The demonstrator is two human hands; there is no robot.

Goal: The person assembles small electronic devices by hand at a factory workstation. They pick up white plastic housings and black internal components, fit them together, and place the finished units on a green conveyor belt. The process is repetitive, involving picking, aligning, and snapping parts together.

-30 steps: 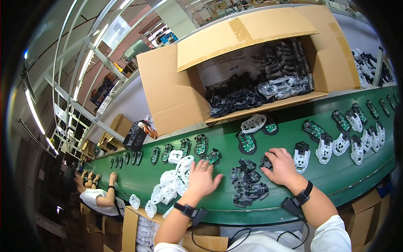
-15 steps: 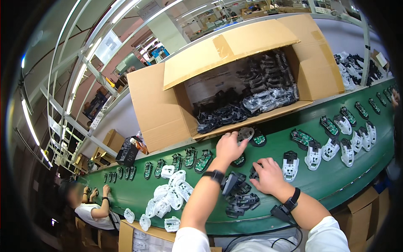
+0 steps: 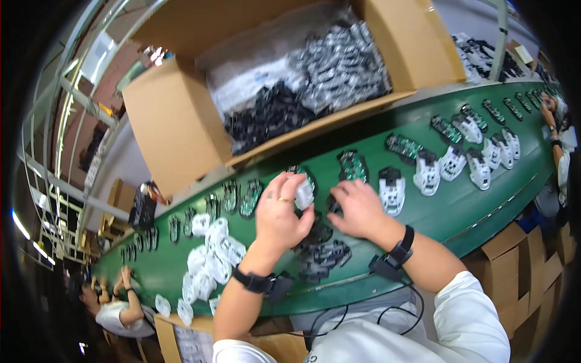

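Observation:
My left hand (image 3: 279, 209) is closed around a pale grey mouse shell (image 3: 304, 196), tilted up between thumb and fingers. Just to its right, my right hand (image 3: 358, 209) has its fingers curled on a small black plastic part (image 3: 333, 204), mostly covered by the fingers. Behind the left hand, a mouse base with a green circuit board (image 3: 310, 179) is partly hidden. Another circuit-board base (image 3: 352, 165) lies beyond the right hand. Below both hands sits a pile of black plastic mouse parts (image 3: 324, 257).
White mouse shells (image 3: 212, 254) are heaped on the green belt (image 3: 363, 284) at left. White shells with black tops (image 3: 392, 192) stand at right, near rows of circuit-board bases (image 3: 402, 146). An open cardboard box (image 3: 175, 121) of bagged black parts stands behind. Co-workers (image 3: 124, 308) sit along the belt.
My left hand has come back from near the box, bringing the grey shell closer to my right hand and tipping it up. My right hand keeps the black part. The view has shifted.

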